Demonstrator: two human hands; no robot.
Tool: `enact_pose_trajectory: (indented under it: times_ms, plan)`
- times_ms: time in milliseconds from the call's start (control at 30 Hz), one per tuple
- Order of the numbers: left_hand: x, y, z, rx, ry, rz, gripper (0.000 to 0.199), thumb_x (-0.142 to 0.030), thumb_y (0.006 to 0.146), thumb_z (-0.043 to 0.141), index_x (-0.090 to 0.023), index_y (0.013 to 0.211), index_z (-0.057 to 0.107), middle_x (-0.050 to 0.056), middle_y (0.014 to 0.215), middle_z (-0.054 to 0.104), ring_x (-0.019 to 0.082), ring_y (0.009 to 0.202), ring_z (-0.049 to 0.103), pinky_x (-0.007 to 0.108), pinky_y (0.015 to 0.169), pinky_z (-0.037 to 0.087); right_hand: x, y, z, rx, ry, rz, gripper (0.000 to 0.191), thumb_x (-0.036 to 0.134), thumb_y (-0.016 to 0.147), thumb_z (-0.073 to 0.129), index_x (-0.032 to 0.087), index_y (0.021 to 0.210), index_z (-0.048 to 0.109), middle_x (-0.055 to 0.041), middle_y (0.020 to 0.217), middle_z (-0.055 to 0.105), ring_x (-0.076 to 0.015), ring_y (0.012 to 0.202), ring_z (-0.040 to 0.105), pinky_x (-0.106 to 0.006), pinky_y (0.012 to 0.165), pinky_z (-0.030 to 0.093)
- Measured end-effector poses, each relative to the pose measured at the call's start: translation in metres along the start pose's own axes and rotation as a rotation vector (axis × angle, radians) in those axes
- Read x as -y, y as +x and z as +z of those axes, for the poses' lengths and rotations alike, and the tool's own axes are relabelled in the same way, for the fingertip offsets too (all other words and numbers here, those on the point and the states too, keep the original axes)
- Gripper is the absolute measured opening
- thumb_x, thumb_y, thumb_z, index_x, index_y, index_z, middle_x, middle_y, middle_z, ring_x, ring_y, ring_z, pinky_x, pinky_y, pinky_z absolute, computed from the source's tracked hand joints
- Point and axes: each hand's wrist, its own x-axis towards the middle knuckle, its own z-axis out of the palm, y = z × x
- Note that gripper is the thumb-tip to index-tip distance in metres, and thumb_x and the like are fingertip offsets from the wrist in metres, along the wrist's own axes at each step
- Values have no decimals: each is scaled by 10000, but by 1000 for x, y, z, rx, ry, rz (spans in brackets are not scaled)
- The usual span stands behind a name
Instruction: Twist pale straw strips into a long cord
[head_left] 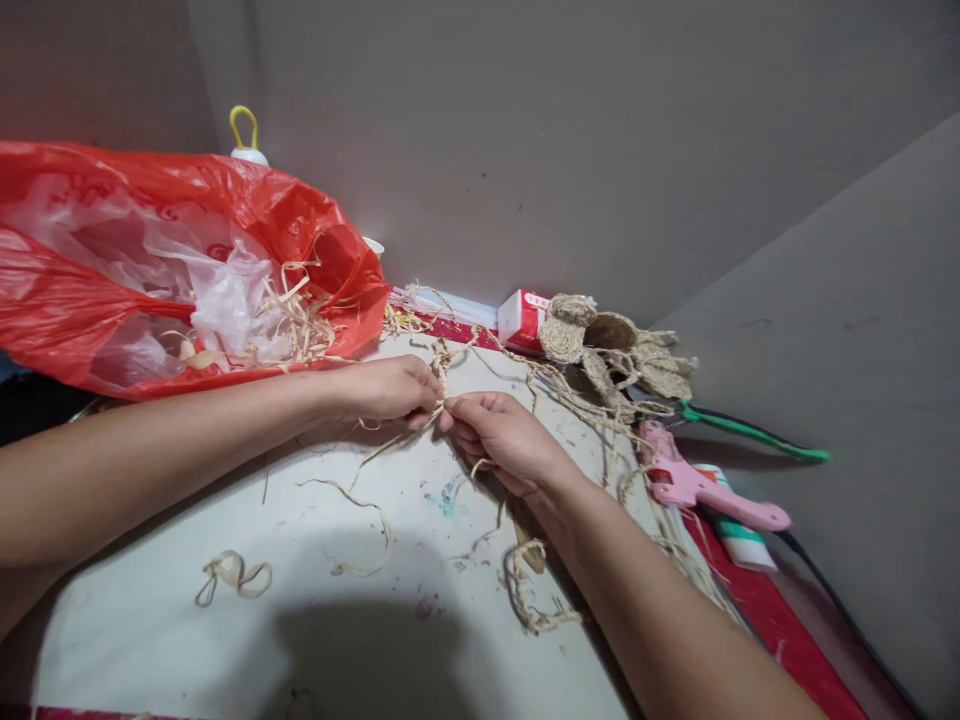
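Observation:
Both hands meet over the far part of the white tabletop (225,650), with a pale straw braid (441,368) between them. My left hand (394,388) is closed, its fingertips pinching the braid's strands. Pressed close beside it, my right hand (501,432) also pinches the strands between thumb and fingers. Loose strand ends trail down from the fingers. The exact point of grip is partly hidden by the fingers. Under my right wrist lies a short braided piece (529,610), and a curled flat strip (232,575) rests at the lower left.
A red plastic bag (300,210) holding loose straw stands at the left. Woven straw pieces (581,335) and a red-and-white box (517,318) sit against the grey wall. At the right lie a pink glue gun (705,485), green-handled pliers (757,430) and a white tube (742,545).

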Motion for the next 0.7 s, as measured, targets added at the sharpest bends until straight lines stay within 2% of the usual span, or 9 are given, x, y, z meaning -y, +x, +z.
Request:
enact_pose_trajectory:
  times_ms: [133, 233, 333, 433, 533, 633, 700]
  plan:
    - [-1, -4, 15, -67, 23, -46, 259, -205, 767, 417, -156, 557, 560, -25, 397, 434, 76, 313, 283, 225, 349, 185, -4, -1, 6, -16, 57, -18, 295, 237, 728, 542, 185, 463, 422, 93, 363, 283, -40, 334, 171, -184, 323, 98]
    - [2, -6, 29, -148, 123, -47, 237, -196, 771, 393, -156, 620, 570, -8, 452, 513, 97, 344, 384, 221, 372, 253, -7, -1, 8, 18, 121, -3, 360, 255, 725, 550, 203, 434, 345, 94, 361, 265, -36, 326, 175, -193, 329, 126]
    - [6, -7, 40, -276, 242, 14, 177, -135, 741, 394, -163, 659, 548, 13, 566, 603, 120, 480, 513, 217, 477, 352, -10, 0, 9, 33, 171, 5, 347, 266, 716, 573, 204, 458, 349, 105, 371, 255, -32, 328, 162, -191, 332, 124]
    - [8, -6, 46, -351, 329, 95, 150, -108, 729, 406, -166, 679, 535, 19, 615, 628, 131, 574, 550, 219, 563, 380, -12, 1, 10, 28, 193, -1, 319, 247, 691, 621, 192, 477, 390, 107, 367, 278, -26, 330, 164, -184, 332, 113]
    - [4, -8, 41, -317, 331, 94, 120, -117, 719, 438, -165, 725, 547, 15, 625, 634, 128, 561, 544, 210, 534, 362, -10, 0, 9, 39, 208, -3, 303, 238, 664, 668, 181, 493, 424, 114, 361, 273, -21, 333, 154, -178, 333, 114]
    - [-5, -10, 23, -208, 344, 3, 121, -189, 730, 474, -161, 733, 591, 4, 567, 608, 124, 495, 508, 211, 471, 322, -7, 0, 6, 74, 225, 2, 329, 265, 658, 690, 186, 505, 409, 118, 376, 261, -21, 340, 148, -176, 337, 106]
    - [-9, -9, 9, -234, 363, -12, 162, -217, 743, 474, -151, 713, 619, 1, 547, 589, 118, 481, 482, 214, 468, 311, -5, 0, 2, 102, 231, 5, 294, 268, 669, 686, 183, 544, 434, 121, 389, 252, -24, 347, 142, -176, 342, 95]
